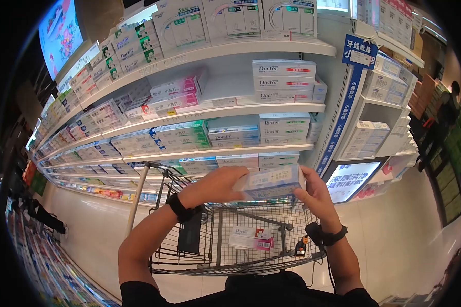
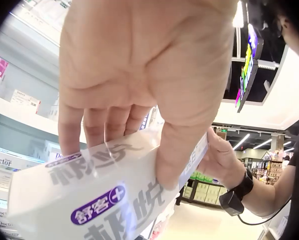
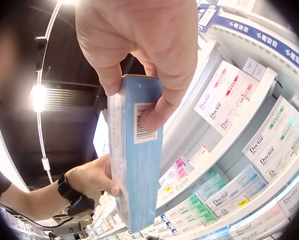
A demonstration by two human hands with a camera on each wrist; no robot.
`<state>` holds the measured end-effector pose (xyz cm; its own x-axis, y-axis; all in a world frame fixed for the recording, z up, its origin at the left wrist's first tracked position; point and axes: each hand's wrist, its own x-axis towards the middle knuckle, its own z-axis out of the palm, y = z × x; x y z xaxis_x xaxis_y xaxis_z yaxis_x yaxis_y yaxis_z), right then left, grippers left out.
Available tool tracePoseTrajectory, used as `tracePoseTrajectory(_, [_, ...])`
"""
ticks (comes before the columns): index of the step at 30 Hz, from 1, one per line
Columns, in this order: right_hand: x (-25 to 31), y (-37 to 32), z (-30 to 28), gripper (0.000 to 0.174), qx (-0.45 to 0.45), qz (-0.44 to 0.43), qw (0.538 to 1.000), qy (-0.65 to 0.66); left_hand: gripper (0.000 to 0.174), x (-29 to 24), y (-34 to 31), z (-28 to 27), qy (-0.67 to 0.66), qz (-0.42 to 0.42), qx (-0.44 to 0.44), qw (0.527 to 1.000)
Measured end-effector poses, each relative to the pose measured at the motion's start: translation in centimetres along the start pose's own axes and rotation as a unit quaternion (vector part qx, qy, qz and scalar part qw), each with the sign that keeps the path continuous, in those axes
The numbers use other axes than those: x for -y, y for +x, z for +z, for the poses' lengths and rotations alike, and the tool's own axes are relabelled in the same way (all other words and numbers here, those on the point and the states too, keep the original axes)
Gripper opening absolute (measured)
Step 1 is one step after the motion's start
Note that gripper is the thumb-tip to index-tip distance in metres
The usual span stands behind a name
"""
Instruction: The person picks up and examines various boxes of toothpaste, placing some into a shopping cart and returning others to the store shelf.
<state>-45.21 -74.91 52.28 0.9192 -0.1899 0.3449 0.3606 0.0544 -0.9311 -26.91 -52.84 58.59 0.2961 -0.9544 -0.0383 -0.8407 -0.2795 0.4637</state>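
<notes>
Both hands hold a white and light-blue toothpaste box [image 1: 272, 179] above the shopping cart [image 1: 210, 270]. My left hand [image 1: 215, 185] grips its left end, thumb on the near side and fingers over the far side. At the right end, my right hand [image 1: 320, 202] pinches it between thumb and fingers. In the left wrist view, a white face of the box [image 2: 109, 200] carries a purple label and grey lettering under the left hand [image 2: 149, 60]. The right wrist view shows the box's blue side [image 3: 144, 185] with a barcode beneath the right thumb.
White shelves [image 1: 271, 46] stacked with boxed products stand ahead and to the left. Inside the cart lie white and pink Doctor boxes [image 1: 250, 236] and a small black and orange item [image 1: 301, 247]. A lit display [image 1: 346, 179] stands at right, with floor [image 1: 394, 230] beyond.
</notes>
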Motion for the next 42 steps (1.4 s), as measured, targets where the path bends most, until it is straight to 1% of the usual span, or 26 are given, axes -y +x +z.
tracePoseTrajectory(1, [0.5,0.4,0.3,0.062,-0.011,-0.008,1.000,0.001,0.051,0.5,0.4,-1.0,0.011,0.002,-0.011,1.000])
tracePoseTrajectory(2, [0.8,0.8,0.4,0.063,-0.024,-0.015,1.000,0.002,0.050,1.2,0.8,-2.2,0.042,0.027,-0.061,0.997])
tracePoseTrajectory(4, [0.8,1.0,0.0,0.066,-0.048,-0.001,0.999,-0.025,0.048,3.0,1.3,-4.8,0.101,0.074,-0.157,0.980])
tracePoseTrajectory(6, [-0.1,0.8,-0.5,0.068,-0.066,0.017,0.996,-0.048,0.048,3.9,1.9,-7.8,0.091,0.049,-0.233,0.967])
tracePoseTrajectory(8, [-2.2,-0.4,-1.3,0.068,-0.079,0.041,0.994,-0.071,0.049,6.7,3.2,-9.9,0.110,0.038,-0.322,0.940])
tracePoseTrajectory(9, [-2.4,-1.0,-1.4,0.066,-0.076,0.094,0.990,-0.073,0.050,8.2,4.0,-10.7,0.119,0.033,-0.365,0.923])
tracePoseTrajectory(12, [-5.5,-3.2,-1.2,0.066,-0.104,0.113,0.986,-0.067,0.050,12.4,6.6,-12.5,0.130,0.017,-0.435,0.891])
tracePoseTrajectory(13, [-6.1,-4.0,-0.8,0.066,-0.113,0.130,0.983,-0.063,0.051,13.5,7.4,-12.9,0.145,0.013,-0.442,0.885])
tracePoseTrajectory(16, [-7.8,-6.4,-0.1,0.065,-0.133,0.179,0.973,-0.056,0.054,16.3,9.6,-13.7,0.161,0.020,-0.420,0.893])
tracePoseTrajectory(18, [-8.9,-7.9,-0.1,0.065,-0.140,0.205,0.967,-0.057,0.052,17.4,10.8,-14.0,0.186,0.027,-0.410,0.893])
tracePoseTrajectory(19, [-9.2,-8.5,0.2,0.064,-0.157,0.217,0.963,-0.035,0.051,17.8,11.5,-14.1,0.199,0.032,-0.405,0.892])
tracePoseTrajectory(22, [-10.1,-10.2,0.3,0.064,-0.170,0.270,0.947,-0.018,0.039,19.3,13.4,-15.0,0.246,0.024,-0.362,0.899])
tracePoseTrajectory(25, [-10.9,-11.5,0.6,0.063,-0.185,0.284,0.941,0.001,0.034,20.1,14.5,-15.8,0.251,0.026,-0.335,0.908])
tracePoseTrajectory(27, [-11.5,-12.1,0.8,0.062,-0.198,0.284,0.938,0.003,0.034,20.5,15.7,-16.6,0.238,0.002,-0.294,0.926])
tracePoseTrajectory(28, [-11.7,-12.3,0.8,0.061,-0.197,0.294,0.935,-0.003,0.035,20.7,16.0,-17.1,0.233,-0.014,-0.273,0.933])
tracePoseTrajectory(31, [-11.2,-12.6,1.1,0.057,-0.205,0.332,0.921,-0.008,0.035,21.4,17.1,-17.4,0.216,-0.016,-0.251,0.944])
tracePoseTrajectory(34, [-12.4,-13.7,1.1,0.057,-0.224,0.326,0.918,0.018,0.043,21.9,18.1,-17.0,0.201,-0.057,-0.221,0.953])
tracePoseTrajectory(35, [-12.7,-14.2,1.0,0.056,-0.227,0.320,0.920,0.017,0.042,22.0,18.4,-16.8,0.200,-0.061,-0.208,0.956])
tracePoseTrajectory(37, [-13.0,-14.6,0.9,0.054,-0.223,0.322,0.920,0.012,0.041,22.3,19.0,-16.5,0.198,-0.066,-0.182,0.961])
tracePoseTrajectory(40, [-12.7,-15.1,0.7,0.054,-0.236,0.334,0.912,0.022,0.041,22.7,19.7,-16.0,0.192,-0.042,-0.171,0.966])
tracePoseTrajectory(42, [-12.7,-15.1,0.5,0.054,-0.245,0.338,0.908,0.029,0.042,22.9,19.9,-15.8,0.182,-0.052,-0.165,0.968])
